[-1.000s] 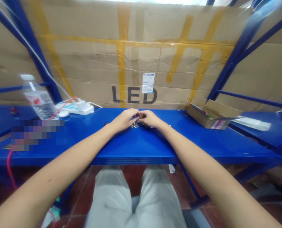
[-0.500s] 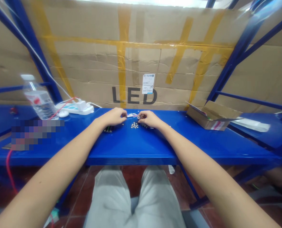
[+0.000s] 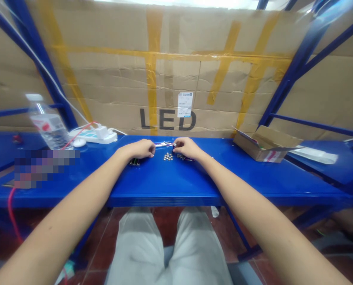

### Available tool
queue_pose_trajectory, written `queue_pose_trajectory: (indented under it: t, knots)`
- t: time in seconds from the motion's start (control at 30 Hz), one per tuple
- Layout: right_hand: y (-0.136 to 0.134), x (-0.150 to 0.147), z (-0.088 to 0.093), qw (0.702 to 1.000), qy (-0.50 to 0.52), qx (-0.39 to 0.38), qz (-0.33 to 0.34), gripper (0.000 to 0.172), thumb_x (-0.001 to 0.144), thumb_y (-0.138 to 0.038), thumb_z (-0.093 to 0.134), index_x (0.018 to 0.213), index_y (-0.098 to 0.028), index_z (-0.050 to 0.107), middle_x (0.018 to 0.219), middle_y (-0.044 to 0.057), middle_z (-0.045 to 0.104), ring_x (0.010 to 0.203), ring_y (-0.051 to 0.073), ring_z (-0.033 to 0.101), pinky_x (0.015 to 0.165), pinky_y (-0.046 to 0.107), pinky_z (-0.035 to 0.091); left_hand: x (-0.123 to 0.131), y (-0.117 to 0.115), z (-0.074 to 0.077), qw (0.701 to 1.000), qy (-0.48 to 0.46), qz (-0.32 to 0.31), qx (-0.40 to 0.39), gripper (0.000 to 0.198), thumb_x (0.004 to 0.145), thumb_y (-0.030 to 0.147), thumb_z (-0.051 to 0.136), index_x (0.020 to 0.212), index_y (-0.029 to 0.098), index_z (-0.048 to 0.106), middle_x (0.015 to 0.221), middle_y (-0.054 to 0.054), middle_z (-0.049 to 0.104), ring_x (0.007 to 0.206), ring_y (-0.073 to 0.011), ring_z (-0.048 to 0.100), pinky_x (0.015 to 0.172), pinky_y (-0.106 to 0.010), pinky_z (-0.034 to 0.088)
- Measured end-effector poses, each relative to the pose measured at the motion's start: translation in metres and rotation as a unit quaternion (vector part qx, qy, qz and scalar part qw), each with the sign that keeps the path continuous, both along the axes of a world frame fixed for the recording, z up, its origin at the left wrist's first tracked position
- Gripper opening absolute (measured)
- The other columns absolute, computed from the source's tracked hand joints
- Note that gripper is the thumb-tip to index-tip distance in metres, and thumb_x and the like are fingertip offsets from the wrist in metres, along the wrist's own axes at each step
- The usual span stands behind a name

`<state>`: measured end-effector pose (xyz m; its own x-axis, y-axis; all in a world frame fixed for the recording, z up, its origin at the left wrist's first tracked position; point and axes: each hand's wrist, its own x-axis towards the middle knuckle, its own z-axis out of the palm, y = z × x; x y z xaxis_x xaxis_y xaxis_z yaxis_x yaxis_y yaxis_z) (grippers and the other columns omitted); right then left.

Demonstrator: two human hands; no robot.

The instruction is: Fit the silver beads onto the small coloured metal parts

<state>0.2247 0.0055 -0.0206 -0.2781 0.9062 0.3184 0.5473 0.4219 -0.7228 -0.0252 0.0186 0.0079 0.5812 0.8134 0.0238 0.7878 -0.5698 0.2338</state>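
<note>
Several small silvery metal pieces (image 3: pixel 168 156) lie in a cluster on the blue table, between my hands. My right hand (image 3: pixel 186 147) pinches a small metal piece (image 3: pixel 174 145) just above and right of the cluster. Dark small parts (image 3: pixel 181 157) lie under that hand. My left hand (image 3: pixel 143 149) is curled, fingertips together near the table; whatever they may hold is too small to make out. Behind the cluster lies a shiny, clear-looking strip (image 3: pixel 164 144). Dark parts with green (image 3: pixel 134 162) sit beneath my left wrist.
A water bottle (image 3: pixel 49 124) and a white power strip (image 3: pixel 96 135) with cables stand at the left. On the right is an open cardboard box (image 3: pixel 264 144), with a white packet (image 3: pixel 315 154) beside it. Taped cardboard (image 3: pixel 120 87) rises behind the blue table (image 3: pixel 164 182).
My left hand has moved slightly left and down, away from the shiny strip, more of which shows. My right hand has barely shifted and still pinches the small piece.
</note>
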Motion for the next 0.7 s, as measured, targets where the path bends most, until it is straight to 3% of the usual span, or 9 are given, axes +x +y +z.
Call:
queue_pose_trajectory:
  t: [0.5, 0.6, 0.7]
  knots:
    - [0.001, -0.002, -0.004, 0.999, -0.005, 0.023, 0.026, 0.009, 0.074, -0.018, 0.07, 0.081, -0.018, 0.065, 0.075, -0.001, 0.068, 0.072, 0.015, 0.061, 0.073, 0.028, 0.047, 0.006, -0.006, 0.0, 1.0, -0.006, -0.013, 0.011, 0.014, 0.069, 0.015, 0.06, 0.072, 0.021, 0.072, 0.075, -0.004, 0.072, 0.066, -0.0181, 0.064, 0.064, -0.028, 0.046]
    - [0.001, -0.003, -0.005, 0.999, -0.02, 0.023, 0.042, 0.01, 0.073, -0.017, 0.071, 0.081, -0.018, 0.065, 0.075, -0.001, 0.068, 0.074, 0.015, 0.062, 0.073, 0.028, 0.047, 0.01, -0.009, -0.001, 0.996, -0.064, -0.037, 0.06, 0.014, 0.074, 0.017, 0.06, 0.08, 0.02, 0.072, 0.082, -0.004, 0.073, 0.073, -0.0181, 0.065, 0.069, -0.028, 0.048]
    - [0.0, -0.004, -0.005, 0.998, -0.022, 0.028, 0.044, 0.012, 0.071, -0.015, 0.07, 0.082, -0.018, 0.066, 0.076, 0.0, 0.069, 0.075, 0.016, 0.063, 0.074, 0.028, 0.047, 0.022, -0.013, -0.004, 0.972, -0.171, -0.064, 0.15, 0.016, 0.082, 0.02, 0.058, 0.093, 0.018, 0.069, 0.091, -0.004, 0.073, 0.083, -0.0179, 0.065, 0.078, -0.028, 0.05]
